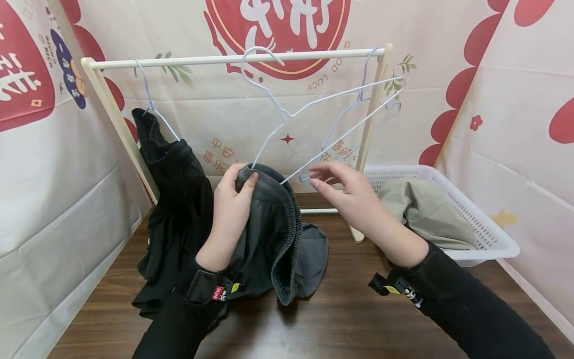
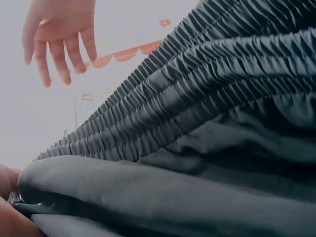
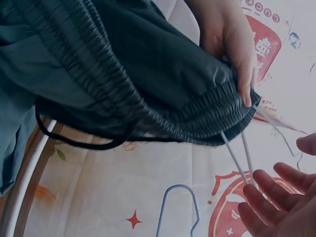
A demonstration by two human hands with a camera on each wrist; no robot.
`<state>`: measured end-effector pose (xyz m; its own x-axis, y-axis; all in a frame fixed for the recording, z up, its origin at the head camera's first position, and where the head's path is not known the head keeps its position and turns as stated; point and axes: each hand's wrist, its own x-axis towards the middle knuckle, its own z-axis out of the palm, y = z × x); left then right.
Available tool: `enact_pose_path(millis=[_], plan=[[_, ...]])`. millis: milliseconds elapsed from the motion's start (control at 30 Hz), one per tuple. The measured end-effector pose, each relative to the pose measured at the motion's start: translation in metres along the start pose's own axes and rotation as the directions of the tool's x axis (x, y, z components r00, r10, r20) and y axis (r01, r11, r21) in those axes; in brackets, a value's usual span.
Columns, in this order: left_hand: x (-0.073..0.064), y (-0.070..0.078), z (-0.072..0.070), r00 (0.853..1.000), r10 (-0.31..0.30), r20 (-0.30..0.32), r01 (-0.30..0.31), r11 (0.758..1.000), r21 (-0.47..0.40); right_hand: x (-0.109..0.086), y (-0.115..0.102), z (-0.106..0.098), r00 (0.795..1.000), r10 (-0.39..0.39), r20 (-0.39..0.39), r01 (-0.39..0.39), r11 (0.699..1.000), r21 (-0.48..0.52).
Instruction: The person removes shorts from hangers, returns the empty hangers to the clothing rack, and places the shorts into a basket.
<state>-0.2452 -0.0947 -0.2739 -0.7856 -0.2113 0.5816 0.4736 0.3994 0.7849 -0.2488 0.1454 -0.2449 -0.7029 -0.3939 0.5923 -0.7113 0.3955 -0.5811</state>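
Note:
My left hand (image 1: 229, 207) pinches the gathered elastic waistband of dark grey pants (image 1: 264, 219) between thumb and fingers. The pants hang down to the table, waist opening toward the right. One end of a white wire hanger (image 1: 343, 139) goes inside the waistband; its other end sticks out to the upper right. The hook overlaps the rack's bar in the head view, and I cannot tell if it rests there. My right hand (image 1: 347, 192) is beside the hanger's lower wire, fingers loosely bent, holding nothing. A black drawstring loop (image 3: 81, 143) dangles from the pants in the right wrist view.
Black pants (image 1: 175, 199) hang from a hanger on the left of the wooden rack (image 1: 179, 62). Blue-white hangers (image 1: 329, 132) hang at its right end. A white basket (image 1: 493, 239) with a khaki garment (image 1: 426, 212) stands at right on the brown table (image 1: 332, 314).

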Motion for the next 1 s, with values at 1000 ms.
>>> enact_pose_path(millis=[1000], plan=[[-0.021,0.016,0.083,0.999,-0.029,0.045,0.039,0.964,-0.264,-0.011,0.006,0.008,0.932,0.017,-0.361,0.002,0.999,0.053]])
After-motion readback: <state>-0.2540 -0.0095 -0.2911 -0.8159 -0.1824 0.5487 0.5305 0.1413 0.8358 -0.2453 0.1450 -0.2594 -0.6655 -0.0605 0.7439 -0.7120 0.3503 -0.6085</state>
